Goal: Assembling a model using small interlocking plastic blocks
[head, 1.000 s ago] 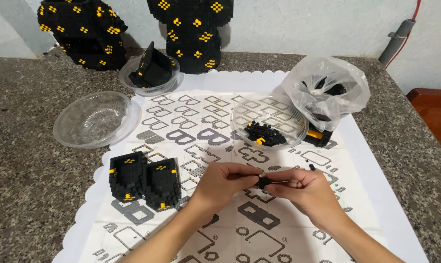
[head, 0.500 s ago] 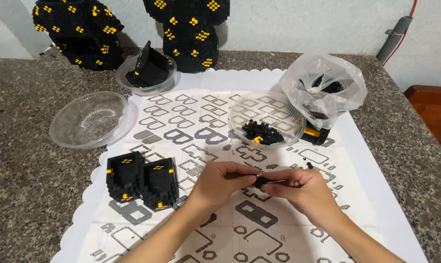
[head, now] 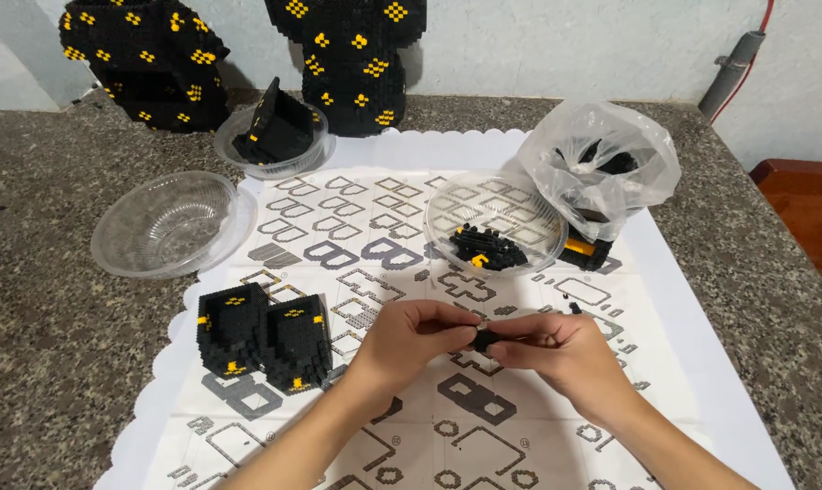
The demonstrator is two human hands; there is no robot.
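Both hands meet over the instruction sheet (head: pixel 357 263): our left hand (head: pixel 411 338) and right hand (head: pixel 561 349) pinch one small black brick piece (head: pixel 484 339) between fingertips.

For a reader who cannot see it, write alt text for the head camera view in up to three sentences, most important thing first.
A person's left hand and right hand pinch a small black brick piece between them above a printed instruction sheet on a granite table. A black-and-yellow brick block sits to the left; a clear bowl of loose bricks and a plastic bag lie beyond.
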